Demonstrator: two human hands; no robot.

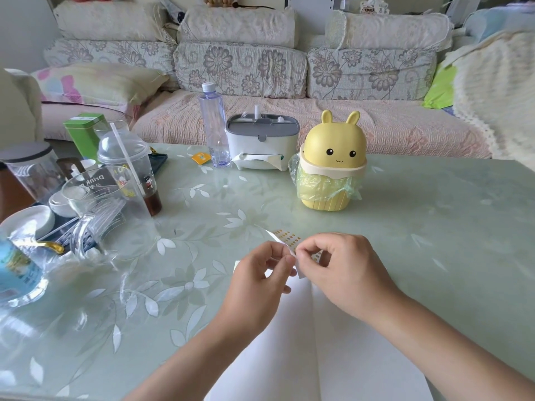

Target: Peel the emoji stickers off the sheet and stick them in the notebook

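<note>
An open notebook (318,342) with blank white pages lies on the green table in front of me, under my forearms. Above its top edge I hold up a small sticker sheet (285,237) with rows of tiny orange and yellow emoji stickers. My left hand (260,273) pinches the sheet's bent lower edge between thumb and fingers. My right hand (333,264) pinches at the same spot from the right, fingertip to fingertip with the left. Whether a sticker is lifted between my fingers is too small to tell.
A yellow rabbit-shaped bin (331,166) with a plastic liner stands behind the hands. A white tissue box (262,143) and a water bottle (214,125) are further back. Clear cups, a glass jug (98,204), bowls and a green tin crowd the left side. A sofa lies beyond.
</note>
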